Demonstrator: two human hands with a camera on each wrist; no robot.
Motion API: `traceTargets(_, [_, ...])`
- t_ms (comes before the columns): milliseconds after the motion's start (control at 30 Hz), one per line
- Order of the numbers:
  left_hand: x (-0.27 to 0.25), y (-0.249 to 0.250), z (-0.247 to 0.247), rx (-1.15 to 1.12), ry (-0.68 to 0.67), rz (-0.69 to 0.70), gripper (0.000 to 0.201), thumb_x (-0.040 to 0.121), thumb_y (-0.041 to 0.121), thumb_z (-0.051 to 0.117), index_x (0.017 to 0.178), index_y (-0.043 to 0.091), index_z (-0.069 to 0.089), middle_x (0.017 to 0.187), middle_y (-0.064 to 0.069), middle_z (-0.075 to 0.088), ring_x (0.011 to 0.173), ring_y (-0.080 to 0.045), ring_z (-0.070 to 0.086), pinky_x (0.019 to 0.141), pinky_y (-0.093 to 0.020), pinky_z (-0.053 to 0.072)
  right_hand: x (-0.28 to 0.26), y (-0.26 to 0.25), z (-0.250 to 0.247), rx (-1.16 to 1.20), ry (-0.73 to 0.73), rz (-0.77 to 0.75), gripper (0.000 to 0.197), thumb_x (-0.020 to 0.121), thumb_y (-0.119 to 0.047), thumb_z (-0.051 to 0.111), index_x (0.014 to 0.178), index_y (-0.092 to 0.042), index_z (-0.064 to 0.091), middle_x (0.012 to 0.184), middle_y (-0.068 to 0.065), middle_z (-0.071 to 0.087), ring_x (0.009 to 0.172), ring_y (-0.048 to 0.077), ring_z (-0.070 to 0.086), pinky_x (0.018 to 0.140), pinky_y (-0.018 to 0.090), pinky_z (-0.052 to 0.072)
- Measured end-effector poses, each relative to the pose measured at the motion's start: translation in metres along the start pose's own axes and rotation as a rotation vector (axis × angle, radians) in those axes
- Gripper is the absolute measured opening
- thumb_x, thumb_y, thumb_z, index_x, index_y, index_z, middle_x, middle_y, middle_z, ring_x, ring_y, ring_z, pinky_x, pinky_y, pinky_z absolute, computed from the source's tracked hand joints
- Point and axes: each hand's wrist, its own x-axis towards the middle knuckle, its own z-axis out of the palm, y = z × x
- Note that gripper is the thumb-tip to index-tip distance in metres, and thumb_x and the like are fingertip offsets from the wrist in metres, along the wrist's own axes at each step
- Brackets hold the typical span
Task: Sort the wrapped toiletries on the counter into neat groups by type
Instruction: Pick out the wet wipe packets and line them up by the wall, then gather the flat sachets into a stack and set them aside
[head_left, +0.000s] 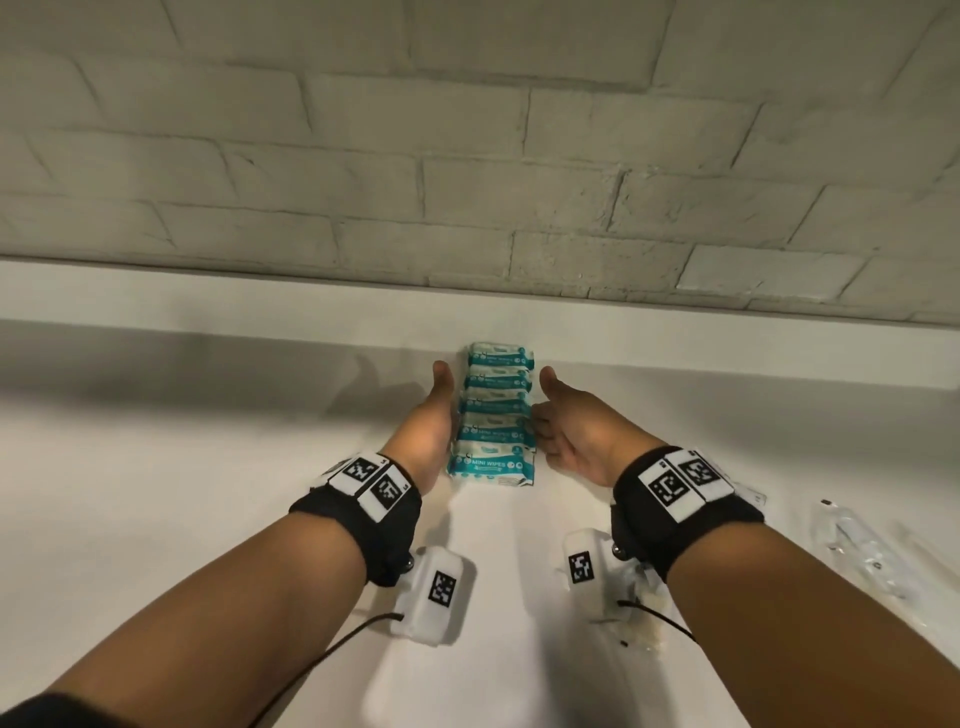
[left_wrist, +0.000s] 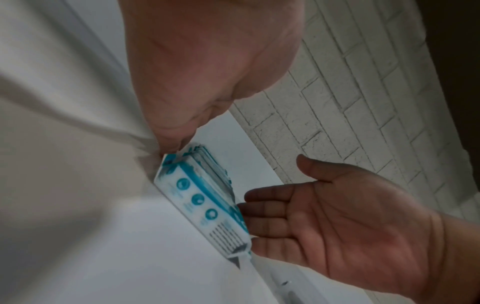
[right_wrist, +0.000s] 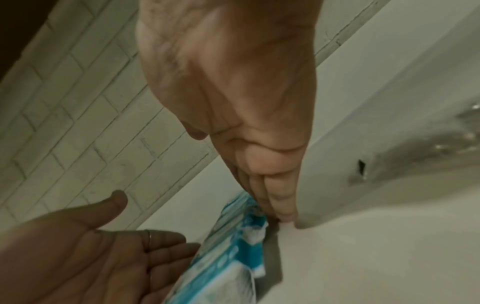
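Note:
Several teal-and-white mini wipes packs (head_left: 496, 415) lie in one overlapping row on the white counter (head_left: 208, 467), running from near me back to the ledge. My left hand (head_left: 434, 415) stands on edge against the row's left side, fingers straight and thumb up. My right hand (head_left: 556, 421) stands flat against the right side, its fingertips touching the packs. The left wrist view shows the packs (left_wrist: 202, 197) between my left palm (left_wrist: 207, 72) and right hand (left_wrist: 337, 222). In the right wrist view my right fingers (right_wrist: 272, 201) touch the pack ends (right_wrist: 228, 257), opposite my left hand (right_wrist: 91, 257).
Clear-wrapped long items (head_left: 857, 551) lie on the counter at the right. Another clear wrapped item (head_left: 644, 623) shows under my right wrist. A raised white ledge (head_left: 260, 296) and a painted brick wall (head_left: 467, 156) close off the back.

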Motion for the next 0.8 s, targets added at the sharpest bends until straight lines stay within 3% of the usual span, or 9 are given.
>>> traceTargets(100, [-0.005, 0.002, 0.003, -0.035, -0.003, -0.026, 0.084, 0.086, 0.075, 0.007, 0.108, 0.020, 0.067, 0.111, -0.008, 0.072, 0.105, -0.021, 0.068, 0.100, -0.041, 0.046, -0.008, 0.000, 0.006, -0.090, -0.011, -0.058, 0.060, 0.099, -0.053, 0.029, 0.142, -0.012, 0.039, 0.142, 0.001, 0.048, 0.128, 0.015, 0.047, 0.113, 0.032, 0.026])
traceTargets(200, [-0.006, 0.005, 0.003, -0.037, 0.021, -0.017, 0.071, 0.091, 0.069, 0.006, 0.091, 0.026, 0.063, 0.103, 0.000, 0.072, 0.089, -0.015, 0.070, 0.081, -0.032, 0.051, -0.009, 0.002, 0.010, -0.594, -0.110, -0.217, 0.053, 0.086, -0.039, 0.066, 0.132, -0.018, 0.049, 0.130, -0.002, 0.057, 0.104, 0.007, 0.058, 0.105, 0.028, 0.040])
traceTargets(300, [-0.006, 0.006, 0.004, -0.041, 0.039, -0.006, 0.067, 0.094, 0.064, 0.007, 0.083, 0.024, 0.059, 0.080, 0.007, 0.071, 0.072, -0.007, 0.068, 0.069, -0.027, 0.047, 0.002, 0.013, 0.013, -1.322, 0.026, -0.308, 0.093, 0.067, -0.047, 0.075, 0.145, -0.027, 0.028, 0.146, 0.000, 0.038, 0.128, 0.018, 0.044, 0.112, 0.038, 0.033])
traceTargets(367, [-0.003, 0.005, 0.003, -0.034, 0.042, -0.006, 0.069, 0.093, 0.066, 0.007, 0.086, 0.023, 0.061, 0.077, 0.007, 0.075, 0.072, -0.004, 0.070, 0.068, -0.026, 0.047, 0.012, 0.017, 0.017, -1.512, 0.114, -0.349, 0.100, 0.069, -0.050, 0.068, 0.151, -0.025, 0.017, 0.158, 0.004, 0.021, 0.143, 0.021, 0.026, 0.117, 0.041, 0.021])
traceTargets(600, [-0.005, 0.011, 0.000, 0.021, 0.041, -0.045, 0.075, 0.089, 0.072, 0.007, 0.093, 0.024, 0.065, 0.098, 0.000, 0.072, 0.094, -0.013, 0.066, 0.073, -0.029, 0.049, 0.040, 0.020, 0.020, -1.574, 0.134, -0.276, 0.083, 0.080, -0.035, 0.055, 0.152, -0.021, 0.016, 0.161, 0.003, 0.012, 0.146, 0.018, 0.021, 0.119, 0.042, 0.017])
traceTargets(700, [-0.009, 0.010, 0.002, 0.073, 0.013, -0.004, 0.077, 0.090, 0.071, 0.008, 0.098, 0.022, 0.067, 0.109, -0.005, 0.072, 0.097, -0.014, 0.067, 0.080, -0.029, 0.049, 0.028, 0.018, 0.016, -1.526, 0.114, -0.293, 0.088, 0.081, -0.042, 0.059, 0.153, -0.023, 0.011, 0.161, 0.003, 0.012, 0.145, 0.021, 0.021, 0.119, 0.044, 0.017])
traceTargets(733, [-0.012, 0.013, 0.003, 0.135, 0.029, 0.039, 0.074, 0.092, 0.067, 0.011, 0.097, 0.018, 0.067, 0.110, -0.003, 0.071, 0.094, -0.011, 0.067, 0.081, -0.027, 0.048, 0.018, 0.014, 0.013, -1.479, 0.091, -0.304, 0.092, 0.080, -0.046, 0.061, 0.153, -0.026, 0.009, 0.160, 0.002, 0.015, 0.144, 0.022, 0.023, 0.118, 0.045, 0.020])
traceTargets(767, [-0.019, 0.016, 0.005, 0.195, 0.054, 0.095, 0.054, 0.097, 0.061, 0.017, 0.098, 0.032, 0.063, 0.107, 0.002, 0.070, 0.087, -0.005, 0.066, 0.081, -0.024, 0.047, 0.007, 0.010, 0.008, -1.410, 0.067, -0.306, 0.094, 0.080, -0.046, 0.063, 0.153, -0.028, 0.007, 0.159, 0.002, 0.018, 0.143, 0.024, 0.025, 0.117, 0.044, 0.023])
traceTargets(800, [-0.026, 0.017, 0.007, 0.244, 0.090, 0.143, 0.049, 0.100, 0.053, 0.025, 0.113, 0.019, 0.058, 0.102, 0.006, 0.068, 0.081, 0.001, 0.065, 0.078, -0.019, 0.047, -0.008, 0.007, -0.001, -1.347, 0.042, -0.310, 0.092, 0.083, -0.044, 0.063, 0.153, -0.029, 0.006, 0.159, 0.004, 0.019, 0.144, 0.025, 0.025, 0.117, 0.042, 0.023])
